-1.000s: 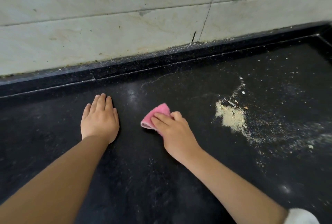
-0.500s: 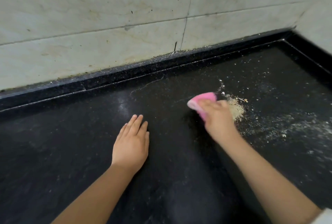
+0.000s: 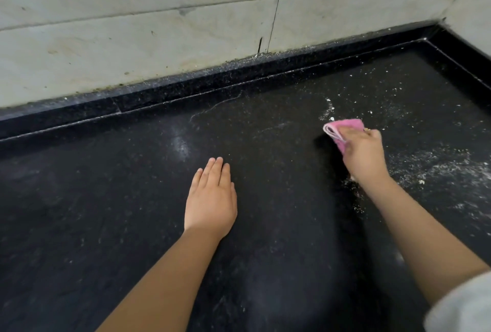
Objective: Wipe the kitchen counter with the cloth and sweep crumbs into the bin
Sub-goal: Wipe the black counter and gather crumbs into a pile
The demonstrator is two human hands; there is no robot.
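**Pink cloth under the right hand, among the crumbs**

Where the black bench (image 3: 106, 198) met its scatter of pale crumbs (image 3: 435, 169), the folded pink cloth (image 3: 342, 129) lay pressed flat against the surface, far to the right and not far from the back corner. Its folded edge stuck out up and to the left of the right hand (image 3: 364, 156), whose fingers were curled over the cloth's nearer part and gripped it from above, hiding the rest. A thin trail of white specks ran up from just beside the cloth toward the raised black lip (image 3: 186, 87) at the back of the bench.

Well apart to the left, the left hand (image 3: 211, 198) rested palm down on the bare bench, fingers straight and close together, holding nothing. More crumbs lay spread to the right of the right wrist and along the right forearm. Behind the lip rose a pale tiled wall (image 3: 132, 39), grimy along its foot. A grey sleeve (image 3: 462, 307) showed at the lower right corner.
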